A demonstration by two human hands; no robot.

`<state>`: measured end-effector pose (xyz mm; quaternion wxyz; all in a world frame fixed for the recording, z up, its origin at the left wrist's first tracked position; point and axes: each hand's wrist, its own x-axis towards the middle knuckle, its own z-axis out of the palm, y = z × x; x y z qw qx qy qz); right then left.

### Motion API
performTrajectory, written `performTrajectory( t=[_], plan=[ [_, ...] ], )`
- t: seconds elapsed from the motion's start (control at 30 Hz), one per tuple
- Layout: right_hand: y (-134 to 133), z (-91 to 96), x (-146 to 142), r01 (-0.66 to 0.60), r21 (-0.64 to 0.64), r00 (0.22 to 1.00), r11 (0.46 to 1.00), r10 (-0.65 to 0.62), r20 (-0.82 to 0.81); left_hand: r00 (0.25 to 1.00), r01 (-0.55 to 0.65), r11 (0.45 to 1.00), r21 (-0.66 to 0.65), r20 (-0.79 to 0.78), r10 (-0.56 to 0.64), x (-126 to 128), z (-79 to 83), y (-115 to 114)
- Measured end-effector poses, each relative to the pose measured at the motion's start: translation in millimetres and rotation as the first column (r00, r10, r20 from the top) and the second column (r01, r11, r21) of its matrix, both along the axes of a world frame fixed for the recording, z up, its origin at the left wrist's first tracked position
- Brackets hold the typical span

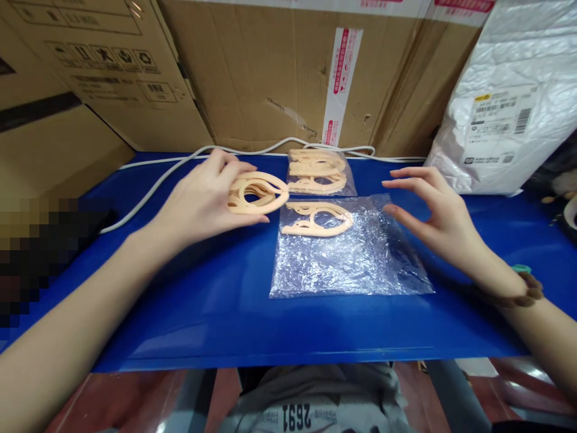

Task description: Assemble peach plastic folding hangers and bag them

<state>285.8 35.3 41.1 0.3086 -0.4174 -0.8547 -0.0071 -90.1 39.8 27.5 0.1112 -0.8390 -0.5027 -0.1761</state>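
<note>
1. The left hand (198,195) is gripping a stack of cream pieces (265,208), with the fingers pressing along its far side and the thumb along its near side. The stack is sitting over the left half of the blue table (189,319), its long axis running roughly parallel to the front edge and its tip pointing right.

2. The right hand (446,219) is hovering empty, thumb and fingers spread, beside the far right corner of a flat clear bag (338,264). Whether a fingertip is touching the plastic, I cannot tell.

3. The clear bag is lying between the hands, just right of the stack and a little nearer the front edge of the table. The stack's tip is ending close to the bag's far left corner, so the left hand is closer to that corner and the right hand to the opposite one.

4. A single cream piece (309,230) is lying at that far left corner, its length also running left to right; inside the bag or on top is hard to tell.

5. Behind it, toward the table's back edge, a filled bag (318,170) is holding similar pieces, with a white cable (288,140) running behind.
</note>
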Motion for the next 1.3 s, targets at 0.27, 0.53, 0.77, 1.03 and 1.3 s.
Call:
performTrajectory(
  t=[0.27,0.53,0.77,1.03,1.3],
  plan=[
    [-39,4.0,-36,-0.338,-0.460,0.909,0.821,0.158,-0.386,0.930,0.352,0.897,0.267,0.007,-0.367,67,-7.1,-48],
    [-42,-3.4,-39,-0.508,-0.653,0.804,0.562,0.039,-0.593,0.922,0.382,0.890,0.248,-0.043,-0.384,72,-10.5,-53],
    [-39,-0.3,-34,-0.484,-0.662,0.803,0.573,-0.011,-0.596,0.923,0.385,0.915,0.120,-0.047,-0.382,63,-17.4,-41],
    [-36,-3.1,-32,-0.465,-0.673,0.822,0.575,0.000,-0.569,0.906,0.423,0.902,0.084,-0.043,-0.421,60,-17.3,-40],
    [-41,-3.7,-35,-0.351,-0.361,0.934,0.864,0.298,-0.196,0.906,0.420,0.885,0.201,-0.043,-0.420,64,-11.2,-49]
  ],
)
